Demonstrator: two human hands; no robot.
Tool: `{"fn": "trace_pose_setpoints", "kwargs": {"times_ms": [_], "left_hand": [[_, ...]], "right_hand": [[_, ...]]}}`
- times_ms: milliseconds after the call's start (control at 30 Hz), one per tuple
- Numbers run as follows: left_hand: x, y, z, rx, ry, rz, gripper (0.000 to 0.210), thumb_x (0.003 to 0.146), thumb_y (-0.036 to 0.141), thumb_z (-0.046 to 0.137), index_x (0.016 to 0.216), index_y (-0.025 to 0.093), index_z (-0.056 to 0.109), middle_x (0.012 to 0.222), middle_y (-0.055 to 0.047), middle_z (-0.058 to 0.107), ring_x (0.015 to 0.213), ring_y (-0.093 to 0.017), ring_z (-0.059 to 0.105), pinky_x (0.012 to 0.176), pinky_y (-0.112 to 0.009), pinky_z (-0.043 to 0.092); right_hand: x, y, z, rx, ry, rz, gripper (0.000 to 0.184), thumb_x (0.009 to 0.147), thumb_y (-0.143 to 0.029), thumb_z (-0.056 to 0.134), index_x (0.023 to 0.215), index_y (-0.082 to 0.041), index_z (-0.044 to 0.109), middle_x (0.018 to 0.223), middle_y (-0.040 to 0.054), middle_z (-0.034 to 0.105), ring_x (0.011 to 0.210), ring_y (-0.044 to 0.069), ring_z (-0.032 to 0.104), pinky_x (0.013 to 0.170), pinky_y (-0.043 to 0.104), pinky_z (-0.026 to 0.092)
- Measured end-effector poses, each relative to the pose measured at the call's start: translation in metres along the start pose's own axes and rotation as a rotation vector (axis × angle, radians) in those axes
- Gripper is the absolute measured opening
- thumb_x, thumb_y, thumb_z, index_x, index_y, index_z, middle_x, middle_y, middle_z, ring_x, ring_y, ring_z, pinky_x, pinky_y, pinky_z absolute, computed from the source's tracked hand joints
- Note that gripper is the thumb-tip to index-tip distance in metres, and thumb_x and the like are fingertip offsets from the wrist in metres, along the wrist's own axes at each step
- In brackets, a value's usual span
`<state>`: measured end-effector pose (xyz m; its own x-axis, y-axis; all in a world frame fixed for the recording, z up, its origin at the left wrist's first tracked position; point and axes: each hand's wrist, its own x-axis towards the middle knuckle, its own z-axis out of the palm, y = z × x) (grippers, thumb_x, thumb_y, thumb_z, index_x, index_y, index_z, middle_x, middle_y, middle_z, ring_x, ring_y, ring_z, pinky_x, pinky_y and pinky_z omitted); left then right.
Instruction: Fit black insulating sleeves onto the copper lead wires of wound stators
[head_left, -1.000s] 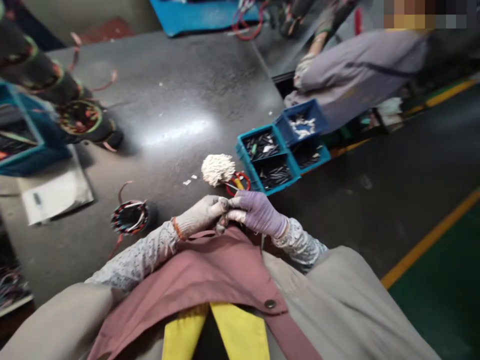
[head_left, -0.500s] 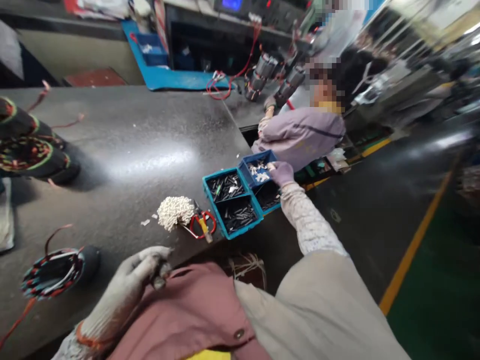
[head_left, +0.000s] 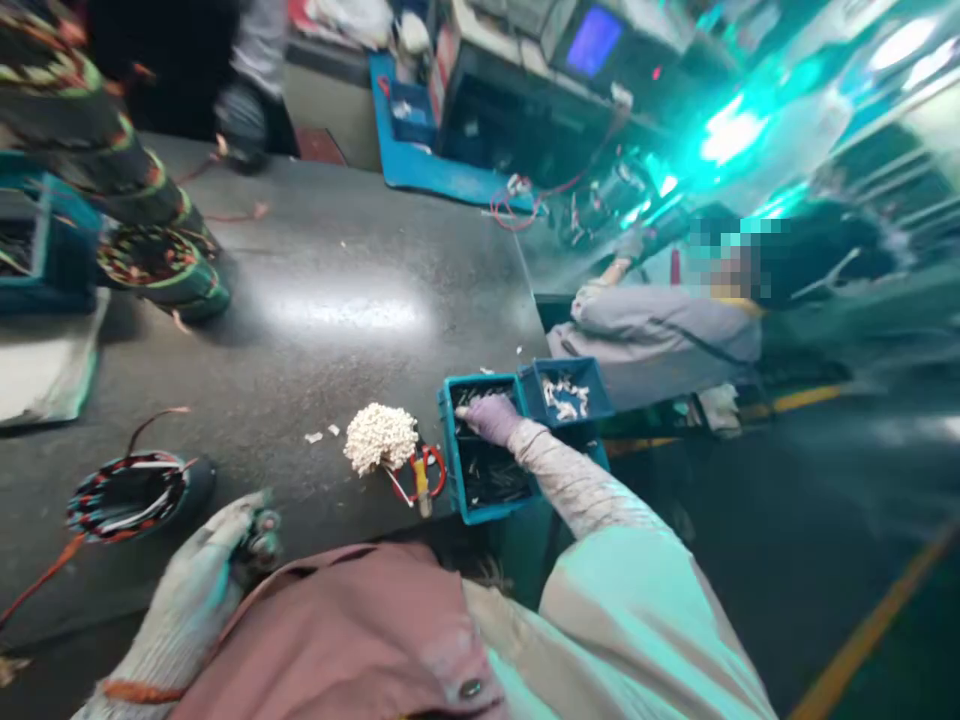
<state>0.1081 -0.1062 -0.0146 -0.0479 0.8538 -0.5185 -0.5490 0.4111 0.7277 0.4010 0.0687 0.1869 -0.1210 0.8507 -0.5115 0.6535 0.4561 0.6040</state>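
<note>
My right hand [head_left: 491, 417], in a purple glove, reaches into the back compartment of a divided blue bin [head_left: 451, 470] with small black pieces inside. Its fingers are drawn together, and anything between the fingertips is too small to make out. A smaller blue box [head_left: 606, 395] with white bits adjoins the bin. My left hand [head_left: 217, 555], in a whitish knit glove, is curled at the bench edge; its palm is hidden. Ahead of it lies a wire-wound ring [head_left: 124, 497], probably a motor stator. A heap of white beads [head_left: 380, 438] sits beside a yellow-handled tool [head_left: 421, 485] and red handles [head_left: 441, 472].
Stacked wound cores [head_left: 142, 195] stand at the left, beside another blue bin [head_left: 64, 250] and a pale pad [head_left: 52, 365]. A co-worker's sleeve [head_left: 660, 325] is at the right beyond the bins. A blue tray [head_left: 457, 180] lies at the back.
My right hand has moved left from the small box of white bits into the back compartment of the divided bin. The view has shifted, and greenish glare now covers the right side.
</note>
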Motion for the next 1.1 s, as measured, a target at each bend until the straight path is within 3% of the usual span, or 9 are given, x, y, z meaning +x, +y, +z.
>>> {"fn": "trace_pose_setpoints", "kwargs": {"times_ms": [133, 233, 300, 400, 567, 667, 767, 967, 1100], "left_hand": [[-0.002, 0.008, -0.007, -0.217, 0.106, -0.116, 0.047, 0.053, 0.039, 0.078, 0.096, 0.022, 0.067, 0.076, -0.001, 0.069, 0.062, -0.016, 0.059, 0.052, -0.026, 0.051], [-0.017, 0.015, -0.022, -0.156, 0.061, -0.023, 0.048, 0.061, 0.045, 0.078, 0.101, 0.02, 0.069, 0.082, -0.004, 0.072, 0.073, -0.02, 0.066, 0.063, -0.029, 0.056], [-0.026, 0.019, -0.026, -0.016, -0.088, 0.102, 0.046, 0.072, 0.049, 0.072, 0.106, 0.019, 0.071, 0.094, -0.008, 0.075, 0.086, -0.024, 0.07, 0.076, -0.035, 0.058], [-0.023, 0.025, -0.025, 0.244, -0.44, 0.403, 0.046, 0.082, 0.044, 0.067, 0.121, 0.022, 0.069, 0.123, -0.01, 0.072, 0.113, -0.028, 0.067, 0.102, -0.04, 0.051], [-0.004, 0.027, -0.051, 0.505, -0.777, 0.694, 0.055, 0.087, 0.049, 0.065, 0.134, 0.022, 0.06, 0.126, -0.011, 0.071, 0.11, -0.028, 0.068, 0.091, -0.034, 0.052], [0.004, 0.018, -0.093, 0.612, -0.785, 0.613, 0.046, 0.093, 0.051, 0.056, 0.125, 0.019, 0.065, 0.099, -0.01, 0.076, 0.086, -0.026, 0.072, 0.074, -0.031, 0.051], [0.014, -0.002, -0.143, 0.514, -0.797, 0.501, 0.049, 0.089, 0.05, 0.06, 0.125, 0.018, 0.064, 0.099, -0.01, 0.076, 0.085, -0.027, 0.072, 0.074, -0.031, 0.051], [0.038, -0.052, -0.242, 0.208, -0.538, 0.134, 0.045, 0.085, 0.051, 0.051, 0.11, 0.018, 0.071, 0.113, -0.009, 0.076, 0.104, -0.025, 0.069, 0.096, -0.035, 0.053], [0.052, -0.056, -0.27, 0.157, -0.496, 0.087, 0.048, 0.079, 0.051, 0.056, 0.112, 0.018, 0.071, 0.118, -0.008, 0.075, 0.11, -0.026, 0.068, 0.105, -0.038, 0.05]], "right_hand": [[-0.005, 0.005, -0.009, -0.076, 0.0, -0.019, 0.028, 0.088, -0.018, 0.061, 0.112, -0.019, 0.074, 0.11, 0.0163, 0.076, 0.098, 0.028, 0.073, 0.076, 0.035, 0.054], [-0.058, 0.011, -0.023, 0.215, 0.379, 0.192, 0.019, 0.083, -0.027, 0.067, 0.099, -0.023, 0.076, 0.095, 0.0089, 0.079, 0.086, 0.025, 0.074, 0.071, 0.033, 0.056], [-0.093, -0.004, -0.035, 0.594, 0.689, 0.342, 0.015, 0.074, -0.036, 0.074, 0.085, -0.025, 0.075, 0.076, 0.0051, 0.076, 0.068, 0.025, 0.071, 0.059, 0.034, 0.055], [-0.122, -0.071, -0.048, 1.206, 0.793, 0.397, 0.031, 0.064, -0.044, 0.083, 0.086, -0.024, 0.074, 0.061, 0.0021, 0.069, 0.046, 0.019, 0.06, 0.042, 0.031, 0.048], [-0.102, -0.247, -0.045, 1.665, 0.372, 0.205, 0.041, 0.06, -0.048, 0.086, 0.085, -0.021, 0.068, 0.069, 0.003, 0.07, 0.045, 0.016, 0.06, 0.038, 0.027, 0.046], [-0.069, -0.317, -0.049, 1.647, 0.19, 0.086, 0.037, 0.069, -0.053, 0.08, 0.08, -0.021, 0.063, 0.068, 0.0008, 0.067, 0.047, 0.013, 0.058, 0.041, 0.025, 0.047], [-0.044, -0.347, -0.07, 1.512, 0.073, 0.076, 0.038, 0.072, -0.053, 0.076, 0.068, -0.021, 0.057, 0.057, -0.0026, 0.059, 0.042, 0.009, 0.049, 0.036, 0.02, 0.038], [0.02, -0.358, -0.124, 1.306, 0.45, 0.22, 0.034, 0.074, -0.049, 0.068, 0.063, -0.023, 0.049, 0.047, -0.0073, 0.047, 0.035, 0.008, 0.04, 0.035, 0.02, 0.03], [0.075, -0.376, -0.118, 0.748, 0.327, 0.084, 0.028, 0.072, -0.042, 0.066, 0.059, -0.021, 0.054, 0.05, -0.0025, 0.052, 0.049, 0.012, 0.05, 0.049, 0.024, 0.038]]}}
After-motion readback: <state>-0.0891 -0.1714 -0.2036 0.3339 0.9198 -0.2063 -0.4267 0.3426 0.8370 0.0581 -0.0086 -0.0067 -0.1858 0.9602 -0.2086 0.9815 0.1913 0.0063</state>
